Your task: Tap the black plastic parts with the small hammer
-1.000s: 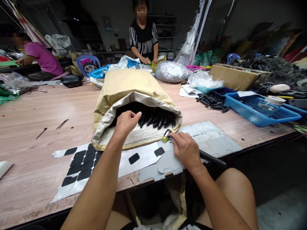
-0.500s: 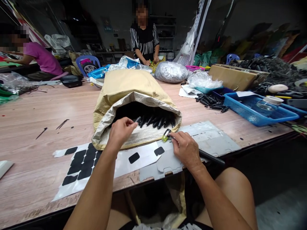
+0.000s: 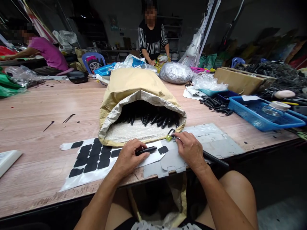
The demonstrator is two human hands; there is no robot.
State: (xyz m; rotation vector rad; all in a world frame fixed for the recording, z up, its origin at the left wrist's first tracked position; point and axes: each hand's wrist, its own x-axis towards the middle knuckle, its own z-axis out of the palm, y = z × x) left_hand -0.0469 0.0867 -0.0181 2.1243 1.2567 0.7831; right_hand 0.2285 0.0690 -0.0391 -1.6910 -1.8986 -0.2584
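Observation:
My left hand is closed around a slim black tube-like piece, held level over the white sheet with black rounded patches. Its tip points right. In my right hand is a small hammer with a metal head and yellow-green face; its black handle sticks out past my wrist. The hammer head is beside the sack's lower right rim. Just beyond my hands lies an open tan woven sack, its mouth toward me and many similar black pieces inside.
A grey board lies along the table's front edge. To the right are a blue basket, a pile of black pieces and a cardboard box. Two thin black strips lie left. A person stands across the table.
My left hand has come back from the sack's mouth, toward me, with the black piece, now over the white sheet. My right hand still grips the hammer. The whole view has shifted slightly.

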